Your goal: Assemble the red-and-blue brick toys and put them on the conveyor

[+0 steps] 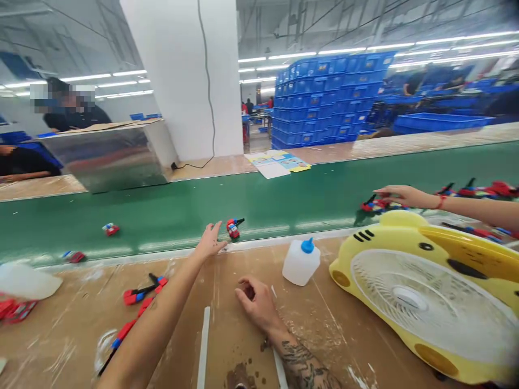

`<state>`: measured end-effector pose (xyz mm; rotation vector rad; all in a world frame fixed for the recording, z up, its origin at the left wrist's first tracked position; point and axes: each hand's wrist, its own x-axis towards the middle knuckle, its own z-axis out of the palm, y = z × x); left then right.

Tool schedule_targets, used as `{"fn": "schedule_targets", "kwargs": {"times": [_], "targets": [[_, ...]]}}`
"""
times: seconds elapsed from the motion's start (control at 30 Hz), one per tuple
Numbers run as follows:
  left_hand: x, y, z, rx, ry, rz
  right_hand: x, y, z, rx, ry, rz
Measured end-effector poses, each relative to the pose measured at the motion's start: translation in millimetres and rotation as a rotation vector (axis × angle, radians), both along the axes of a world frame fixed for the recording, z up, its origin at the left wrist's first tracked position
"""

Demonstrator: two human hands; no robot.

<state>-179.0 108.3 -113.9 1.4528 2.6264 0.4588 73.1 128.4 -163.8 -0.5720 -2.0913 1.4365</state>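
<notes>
My left hand reaches to the near edge of the green conveyor belt, thumb and fingers spread. Just right of its fingertips, a small red, blue and white toy with a black rod sits on the belt; a narrow gap appears between them. My right hand rests on the brown tabletop with fingers loosely curled, and nothing shows in its hollow. Nearest to it stands a white squeeze bottle with a blue nozzle cap. Several red and blue toy parts lie beside and partly behind my left forearm.
The green belt crosses the view, carrying more toys. A co-worker's hand touches toys at right. A yellow animal-shaped fan takes up the right side. Another white bottle lies at left. Blue crates are stacked behind.
</notes>
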Motion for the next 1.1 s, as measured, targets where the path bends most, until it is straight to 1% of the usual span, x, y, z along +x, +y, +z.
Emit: {"fn": "schedule_targets", "kwargs": {"times": [0.03, 0.1, 0.17, 0.23, 0.27, 0.3, 0.33, 0.4, 0.47, 0.53, 0.6, 0.63, 0.7, 0.77, 0.8, 0.83, 0.9, 0.97, 1.03, 1.1], "targets": [[1.4, -30.6, 4.4, 0.022, 0.013, 0.008, 0.7, -0.2, 0.1, -0.001, -0.004, 0.003], [5.8, -102.6, 14.5, 0.051, 0.065, 0.058, 2.5, -0.4, -1.2, 0.005, -0.024, -0.001], [16.5, -179.6, 21.9, 0.031, 0.132, 0.180, 4.1, 0.0, -6.0, 0.017, -0.058, -0.009], [34.9, -247.3, 22.1, -0.065, 0.122, 0.328, 4.9, 1.8, -14.1, 0.028, -0.093, -0.016], [45.5, -273.9, 19.1, -0.119, 0.076, 0.385, 4.9, 3.2, -18.8, 0.027, -0.100, -0.026], [55.8, -294.9, 14.3, -0.155, 0.015, 0.421, 4.7, 4.7, -23.2, 0.025, -0.109, -0.032], [65.0, -310.2, 8.2, -0.166, -0.044, 0.438, 4.2, 6.3, -26.7, 0.024, -0.116, -0.039], [77.8, -326.6, -5.4, -0.121, -0.115, 0.442, 1.6, 8.8, -29.0, 0.040, -0.144, -0.042], [82.9, -330.7, -17.1, -0.033, -0.134, 0.430, -6.2, 8.2, -21.6, 0.098, -0.172, -0.022], [83.3, -330.1, -24.7, 0.045, -0.135, 0.420, -24.5, 1.5, -2.9, 0.196, -0.168, 0.032], [82.3, -330.0, -28.6, 0.104, -0.133, 0.407, -58.3, -13.7, 24.3, 0.312, -0.130, 0.128], [81.9, -330.8, -29.8, 0.131, -0.134, 0.404, -81.8, -24.7, 39.1, 0.367, -0.105, 0.194], [81.5, -334.3, -31.6, 0.183, -0.152, 0.403, -141.8, -52.6, 65.6, 0.465, -0.092, 0.374], [81.2, -339.4, -33.8, 0.229, -0.184, 0.417, -215.3, -86.3, 82.5, 0.529, -0.073, 0.575], [80.8, -342.2, -35.2, 0.246, -0.200, 0.428, -254.6, -104.7, 86.2, 0.576, -0.084, 0.658], [80.2, -344.8, -36.9, 0.261, -0.214, 0.440, -294.0, -123.7, 86.9, 0.629, -0.114, 0.693], [78.0, -349.1, -40.8, 0.281, -0.234, 0.463, -367.9, -162.2, 80.9, 0.723, -0.250, 0.675], [75.0, -352.0, -44.5, 0.293, -0.247, 0.483, -428.1, -198.2, 69.3, 0.732, -0.269, 0.657], [71.8, -353.6, -47.3, 0.297, -0.253, 0.488, -469.8, -228.4, 56.5, 0.722, -0.260, 0.624], [69.2, -354.2, -48.7, 0.288, -0.252, 0.479, -493.4, -250.1, 45.9, 0.696, -0.262, 0.603]]}}
